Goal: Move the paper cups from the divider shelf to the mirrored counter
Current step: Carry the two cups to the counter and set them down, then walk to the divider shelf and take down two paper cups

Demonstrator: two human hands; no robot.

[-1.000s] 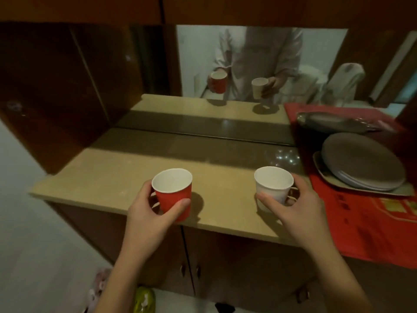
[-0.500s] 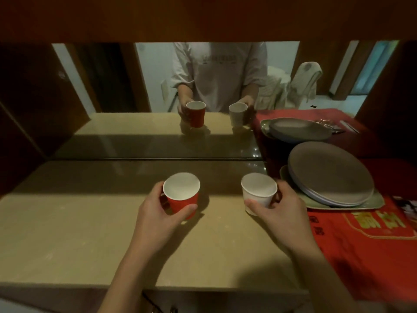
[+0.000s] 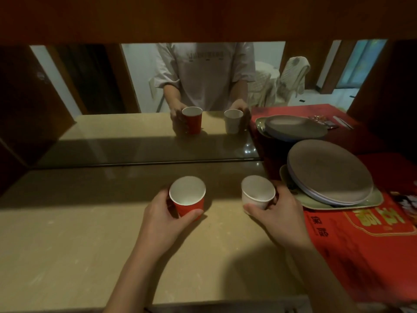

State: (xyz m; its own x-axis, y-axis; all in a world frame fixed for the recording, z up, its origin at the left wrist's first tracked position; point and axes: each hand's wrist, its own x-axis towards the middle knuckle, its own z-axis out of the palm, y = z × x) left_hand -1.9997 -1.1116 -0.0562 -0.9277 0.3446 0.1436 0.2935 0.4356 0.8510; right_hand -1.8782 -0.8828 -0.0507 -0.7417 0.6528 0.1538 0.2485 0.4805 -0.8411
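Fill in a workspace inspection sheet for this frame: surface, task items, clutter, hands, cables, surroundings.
Surface: beige stone counter, backed by a wall mirror.
Job's things: red paper cup and white paper cup, both upright and apart; whether they touch the counter is unclear.
Clutter: stack of round grey plates on a pale green tray, over a red printed cloth, right of the cups.
Grippers: left hand grips the red cup; right hand grips the white cup.
Cables: nothing seen.
Surroundings: dark wooden cabinet overhead; the person's reflection in the mirror.
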